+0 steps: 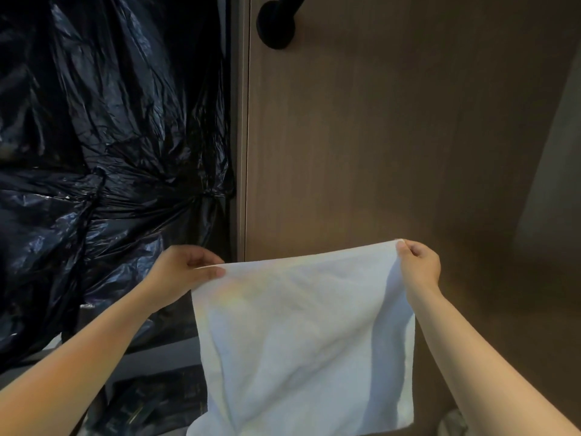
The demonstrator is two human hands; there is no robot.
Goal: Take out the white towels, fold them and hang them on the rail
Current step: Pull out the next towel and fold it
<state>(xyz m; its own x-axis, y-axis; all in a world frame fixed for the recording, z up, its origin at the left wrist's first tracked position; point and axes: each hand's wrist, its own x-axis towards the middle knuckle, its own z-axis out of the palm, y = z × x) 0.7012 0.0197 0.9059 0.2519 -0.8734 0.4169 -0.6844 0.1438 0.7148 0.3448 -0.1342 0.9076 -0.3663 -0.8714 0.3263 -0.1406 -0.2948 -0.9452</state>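
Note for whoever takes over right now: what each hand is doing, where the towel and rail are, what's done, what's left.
Left hand pinches the top left corner of the white towel; right hand pinches the top right corner.
The towel hangs spread open, unfolded, before the brown panel.
The black rail mount sits above, at the picture's top edge, bare where it shows.
Done: one towel out.
Left: fold it, hang it on the rail.

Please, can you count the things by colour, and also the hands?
White: 1, the towel
Black: 2, the plastic sheeting and the rail mount
Hands: 2, the left hand and the right hand, each pinching a top corner of the towel
Total: 5
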